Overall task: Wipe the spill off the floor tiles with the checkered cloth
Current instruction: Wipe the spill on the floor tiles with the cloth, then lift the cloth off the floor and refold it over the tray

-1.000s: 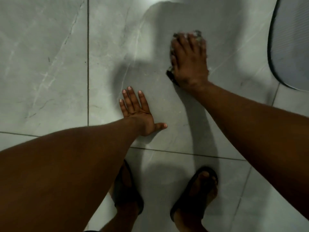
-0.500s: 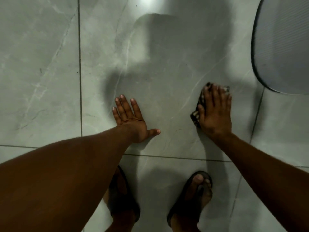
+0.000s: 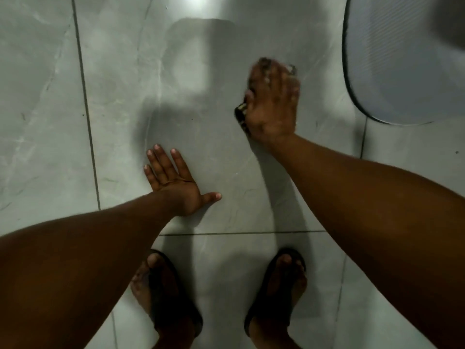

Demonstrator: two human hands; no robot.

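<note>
My right hand (image 3: 273, 104) presses flat on the checkered cloth (image 3: 240, 114) on a grey marbled floor tile (image 3: 201, 137); only the cloth's dark edges show beside my thumb and past my fingertips. The hand is blurred. My left hand (image 3: 173, 182) rests palm down on the same tile, fingers spread, holding nothing. No distinct spill is visible on the glossy tile.
A grey ribbed mat with a dark rim (image 3: 402, 59) lies at the upper right, close to my right hand. Both feet in dark sandals (image 3: 276, 288) stand on the nearer tile. Grout lines (image 3: 85, 109) run to the left and below my hands.
My right hand with the cloth swept from the far middle of the tile toward me and right, then has moved away again toward the mat. My left hand has stayed planted.
</note>
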